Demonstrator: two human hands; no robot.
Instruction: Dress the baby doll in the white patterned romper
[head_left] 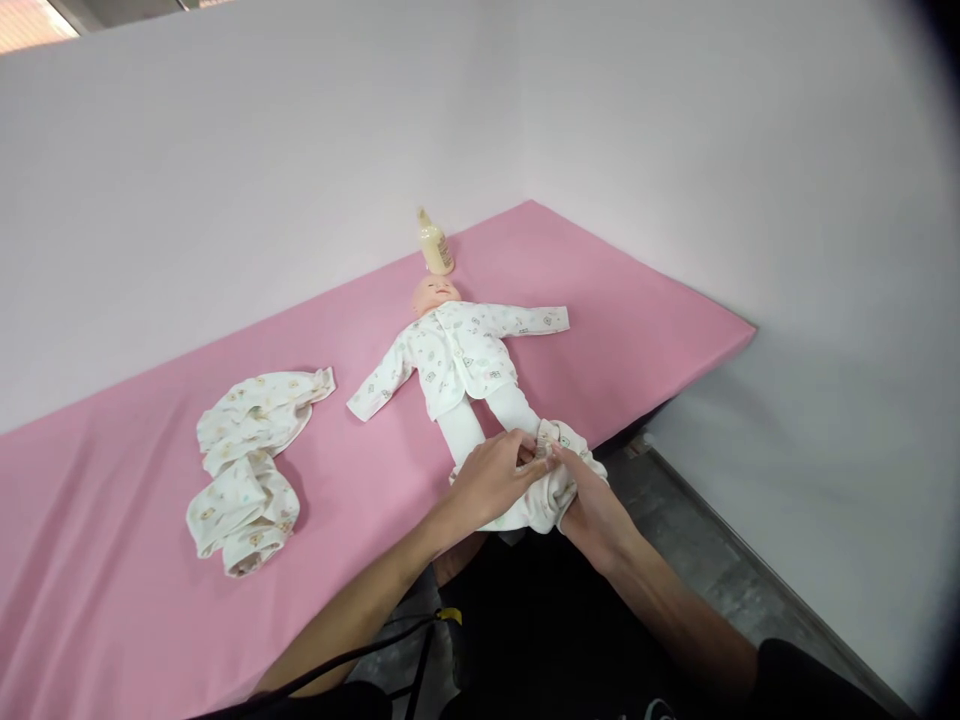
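A baby doll (435, 294) lies on its back, wearing a white printed long-sleeved jacket (463, 350) and white leggings or bare white cloth legs (460, 430). Both my hands are at its feet, on a pair of white printed baby pants (559, 490) bunched around the lower legs. My left hand (491, 480) reaches across from the left, fingers bent and pinching the fabric near one foot. From the right, my right hand (592, 505) grips the bunched cloth, its thumb meeting my left fingers. The doll's feet are hidden by the fabric and my hands.
The pink-covered table (360, 480) runs along white walls that meet behind it. Crumpled printed baby clothes (255, 430) lie to the left. A pump bottle (437, 250) of pale yellow liquid stands beyond the doll's head. A black cable (352, 655) crosses near my left forearm.
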